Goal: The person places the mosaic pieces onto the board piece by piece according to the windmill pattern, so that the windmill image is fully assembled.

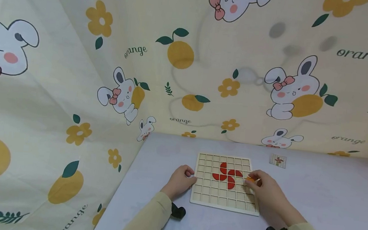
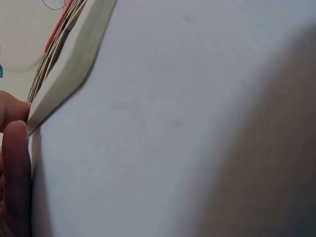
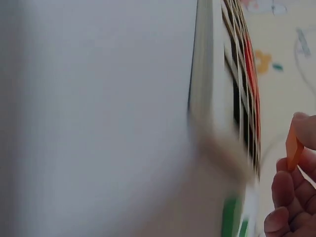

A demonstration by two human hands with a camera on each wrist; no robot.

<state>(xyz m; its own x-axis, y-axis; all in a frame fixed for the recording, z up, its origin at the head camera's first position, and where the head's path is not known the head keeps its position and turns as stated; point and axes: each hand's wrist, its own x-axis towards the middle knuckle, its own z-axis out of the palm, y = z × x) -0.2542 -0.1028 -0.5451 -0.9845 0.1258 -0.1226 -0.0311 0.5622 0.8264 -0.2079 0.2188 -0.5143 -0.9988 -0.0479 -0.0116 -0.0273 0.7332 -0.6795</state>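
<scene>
A square wooden grid board (image 1: 206, 197) lies on the table. Near its middle, several red rounded pieces (image 1: 231, 182) form a pinwheel. At the board's left edge is my left hand (image 1: 179, 181), its thumb and a finger pinching the rim, as the left wrist view also shows. My right hand (image 1: 268, 191) pinches a small orange piece (image 3: 293, 148) between thumb and finger, above the board's right side. That hand hides part of the board's right edge. Blurred green shapes (image 3: 230, 217) appear low in the right wrist view; I cannot tell what they are.
A small card (image 1: 277, 161) with a red pinwheel picture lies behind the board to the right. The pale table (image 1: 337, 205) meets a printed cloth (image 1: 248, 98) at the back and left. Black wrist devices (image 1: 178, 212) sit below both wrists.
</scene>
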